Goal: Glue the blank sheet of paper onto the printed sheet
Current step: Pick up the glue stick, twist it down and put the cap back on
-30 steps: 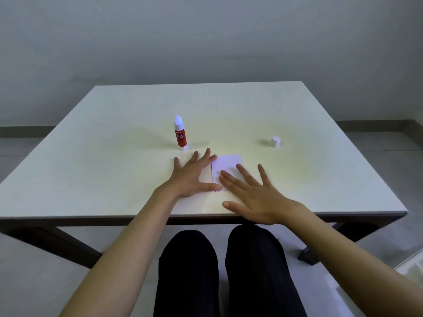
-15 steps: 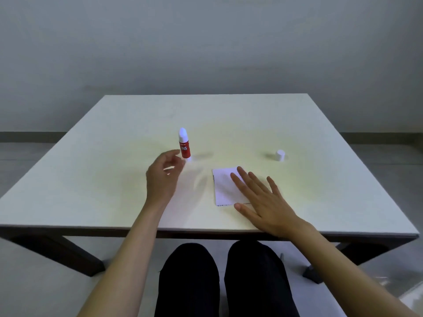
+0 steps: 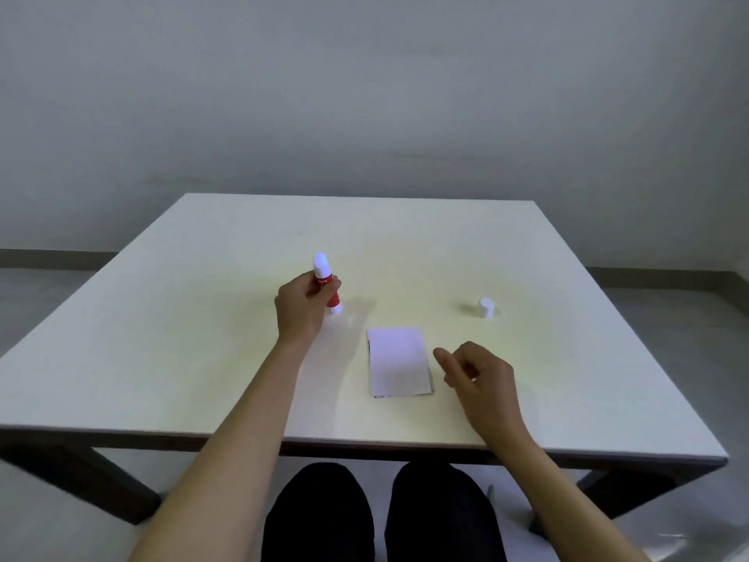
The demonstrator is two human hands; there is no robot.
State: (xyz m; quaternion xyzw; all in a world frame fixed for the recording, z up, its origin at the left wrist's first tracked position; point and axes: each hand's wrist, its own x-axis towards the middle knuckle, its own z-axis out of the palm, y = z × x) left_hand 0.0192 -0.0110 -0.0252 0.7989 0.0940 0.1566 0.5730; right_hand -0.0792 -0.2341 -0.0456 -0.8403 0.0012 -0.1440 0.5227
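Note:
A blank white sheet (image 3: 399,361) lies on the table, covering a printed sheet whose dark edge (image 3: 431,379) peeks out along the right and bottom. My left hand (image 3: 302,308) grips the red glue stick (image 3: 327,283), which stands upright and uncapped with its white tip up. My right hand (image 3: 480,379) hovers just right of the sheets, fingers loosely curled and holding nothing. The glue's white cap (image 3: 486,308) stands on the table to the far right of the sheets.
The white square table (image 3: 162,358) has its near edge just above my dark-trousered knees (image 3: 381,517). A plain grey wall stands behind the table.
My left hand left the sheet, reached the glue stick and closed on it. My right hand lifted off the paper and drew back to the right, fingers curling.

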